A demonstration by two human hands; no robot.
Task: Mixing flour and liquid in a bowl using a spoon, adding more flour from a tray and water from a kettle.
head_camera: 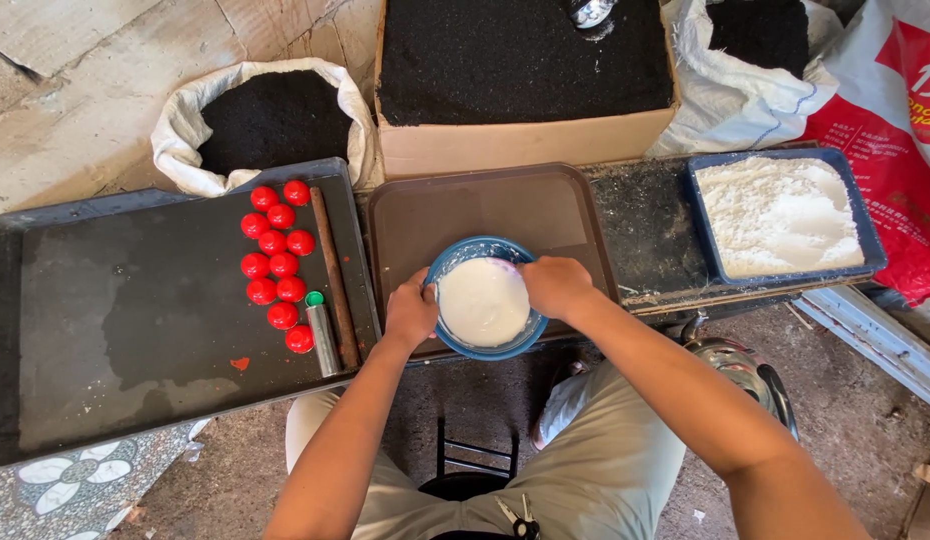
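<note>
step in hand: both hands are at the blue bowl (485,297), which holds white powder or paste; it looks like the contents are being worked or the bowl steadied, though which of the two cannot be told.
left hand: the left hand (411,313) is wrapped around the bowl's left rim, fingers curled on the outside, holding it.
right hand: the right hand (555,286) sits on the bowl's far-right rim, closed into a loose fist; whether it grips the rim or some small thing inside cannot be told.
bowl place: the bowl rests at the near edge of the brown tray (490,215), in the middle of the scene, just above the person's lap.
left side: a large black tray (115,320) carries a cluster of red balls (276,264) near its right edge, with a brown wooden stick (335,277) and a metal tube with a green cap (321,333) just beside them.
right side: a blue tray of white powder (780,213) lies well apart from the bowl.
far side: a cardboard box of black powder (525,65) stands behind the brown tray, with a white sack of black powder (270,120) to its left.
next move calls for: a firm hold by the left hand, since the bowl sits close to the tray's near edge and could tip toward the lap if pressed unevenly.
</note>
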